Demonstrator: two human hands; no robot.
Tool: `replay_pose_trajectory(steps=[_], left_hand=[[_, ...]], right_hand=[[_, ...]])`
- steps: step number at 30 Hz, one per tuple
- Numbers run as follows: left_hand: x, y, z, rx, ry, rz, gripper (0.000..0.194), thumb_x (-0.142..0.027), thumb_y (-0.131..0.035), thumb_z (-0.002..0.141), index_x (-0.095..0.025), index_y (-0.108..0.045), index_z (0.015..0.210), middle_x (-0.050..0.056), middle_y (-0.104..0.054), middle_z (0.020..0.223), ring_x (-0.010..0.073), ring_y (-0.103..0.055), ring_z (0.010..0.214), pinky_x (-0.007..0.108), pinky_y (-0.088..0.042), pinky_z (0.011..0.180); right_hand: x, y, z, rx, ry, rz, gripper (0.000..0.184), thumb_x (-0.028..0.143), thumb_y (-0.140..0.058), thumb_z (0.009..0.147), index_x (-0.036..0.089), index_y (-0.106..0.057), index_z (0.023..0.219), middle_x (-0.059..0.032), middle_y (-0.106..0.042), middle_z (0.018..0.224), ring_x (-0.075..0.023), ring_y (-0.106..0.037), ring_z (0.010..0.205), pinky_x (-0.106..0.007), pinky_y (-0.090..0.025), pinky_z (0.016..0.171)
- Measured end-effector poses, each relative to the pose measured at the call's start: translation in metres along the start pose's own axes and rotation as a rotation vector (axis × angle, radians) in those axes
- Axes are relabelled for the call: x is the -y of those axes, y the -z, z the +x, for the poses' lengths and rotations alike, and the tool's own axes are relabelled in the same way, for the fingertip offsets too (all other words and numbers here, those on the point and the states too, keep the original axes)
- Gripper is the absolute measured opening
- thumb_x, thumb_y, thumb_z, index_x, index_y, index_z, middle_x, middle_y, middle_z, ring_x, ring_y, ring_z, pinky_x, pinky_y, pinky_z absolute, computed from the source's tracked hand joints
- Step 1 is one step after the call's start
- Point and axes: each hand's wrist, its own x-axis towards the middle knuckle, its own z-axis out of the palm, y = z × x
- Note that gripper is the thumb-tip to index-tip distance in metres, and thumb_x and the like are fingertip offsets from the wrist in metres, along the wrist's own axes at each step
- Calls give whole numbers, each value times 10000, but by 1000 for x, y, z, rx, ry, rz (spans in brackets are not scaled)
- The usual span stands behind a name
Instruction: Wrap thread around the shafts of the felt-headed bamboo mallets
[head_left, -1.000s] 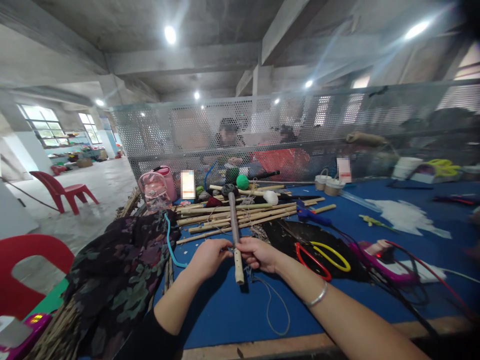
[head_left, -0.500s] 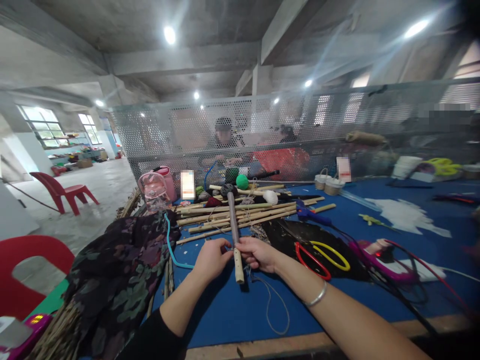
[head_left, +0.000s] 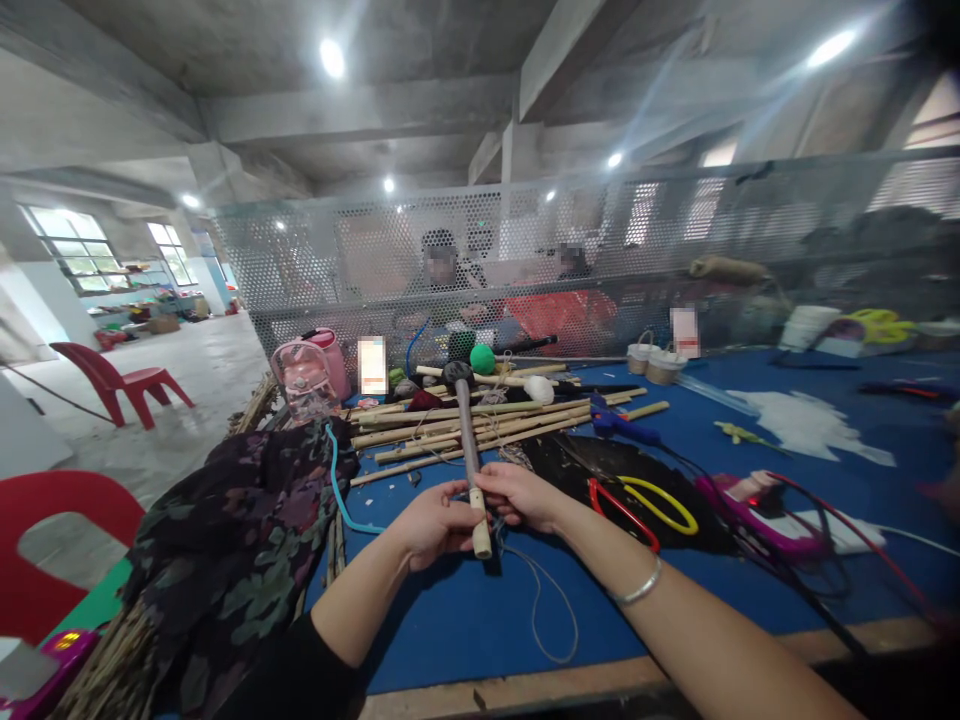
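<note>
A bamboo stick [head_left: 481, 541] points away from me over the blue table. Grey wrapping [head_left: 466, 430] covers most of its length, the near end is bare pale bamboo with small dark holes, and a dark yarn ball [head_left: 457, 375] shows at its far end. My left hand [head_left: 431, 525] grips the bare part from the left, thumb on top. From the right, my right hand [head_left: 519, 495] pinches the stick where the wrapping ends. A thin grey cord [head_left: 576, 625] trails in a loop from below my right hand. Some fingertips are hidden behind the stick.
Several bamboo sticks [head_left: 420, 441] lie across the table beyond my hands. Scissors [head_left: 660, 505] with red and yellow handles and a blue glue gun [head_left: 619, 424] are to the right. Dark patterned cloth [head_left: 247, 540] covers the left. Behind a perforated screen [head_left: 360, 250] people sit.
My left hand has moved right and closed on the stick's bare end, its thumb now on top. My right hand stays at the stick. The view has shifted slightly.
</note>
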Motion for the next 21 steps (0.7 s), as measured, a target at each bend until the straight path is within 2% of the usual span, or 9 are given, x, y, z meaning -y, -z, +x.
replay_pose_trajectory(steps=[3,7,10,15,21], left_hand=[[2,-1,2,14,7,32,358,-190,-754,575,-95,-586,876,8,-579,640,65,-526,506,189,-418,517],[3,-2,3,-43,36,43,305,-199,-756,558,-90,-612,805,9,-579,628,57,-518,493,183,-419,521],[1,-2,2,-16,27,34,260,-199,-746,573,-86,-620,770,10,-576,614,52,-509,484,171,-403,506],[-3,0,0,21,-2,-51,203,-154,-709,614,-75,-625,780,50,-611,693,70,-553,542,182,-447,551],[-2,-1,-1,22,17,-39,163,-102,-641,610,-70,-613,768,82,-637,733,99,-591,590,201,-471,567]], right_hand=[[4,3,-2,-119,78,-223,278,408,-591,745,189,-426,700,111,-342,413,-39,-254,333,-184,-160,356],[8,9,-5,-89,168,-399,207,309,-623,690,145,-509,634,77,-411,463,-42,-330,427,-193,-232,433],[10,10,-6,-69,219,-381,228,318,-663,641,126,-539,626,58,-455,515,-46,-357,478,-195,-255,462],[7,5,-6,-42,21,-130,334,441,-655,652,172,-463,698,98,-385,444,-30,-230,354,-191,-123,360],[6,0,-7,68,-102,16,283,403,-636,709,165,-490,755,101,-383,430,-19,-181,330,-168,-62,324]])
